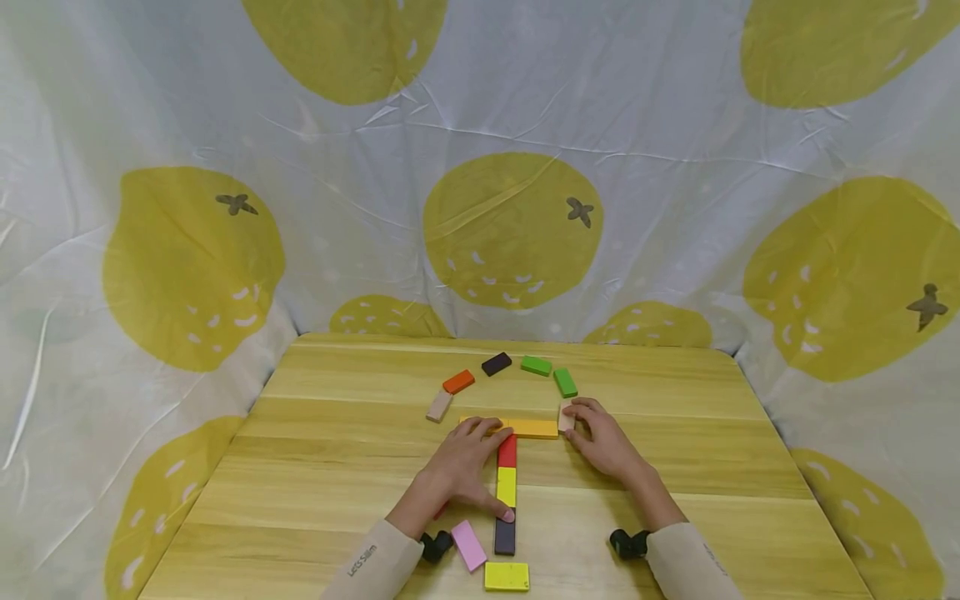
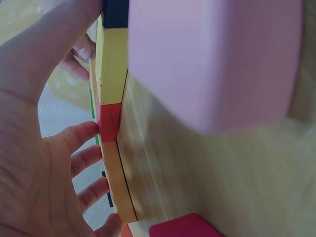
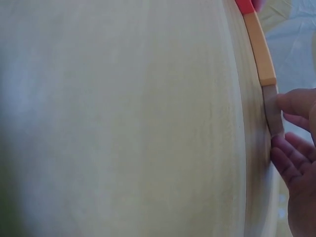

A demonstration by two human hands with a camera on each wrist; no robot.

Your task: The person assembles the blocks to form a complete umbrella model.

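My right hand (image 1: 606, 442) pinches a plain wooden block (image 1: 566, 417) at the right end of a row of orange blocks (image 1: 536, 428). In the right wrist view, the thumb and fingers lie at the plain block's (image 3: 273, 109) outer side and end. My left hand (image 1: 461, 471) spreads over the left part of the orange row, fingertips touching blocks near the red block (image 1: 507, 451). Its thumb rests at the black block (image 1: 506, 537), below the yellow block (image 1: 506, 486). These form a column under the orange row. The left hand covers part of the row.
An arc beyond holds two green blocks (image 1: 536, 365), a black block (image 1: 497, 364), a red-orange block (image 1: 459, 382) and another plain block (image 1: 439, 406). Nearer lie a pink block (image 1: 468, 546), a yellow block (image 1: 507, 577) and a red block (image 2: 182, 227) mostly hidden by the left wrist.
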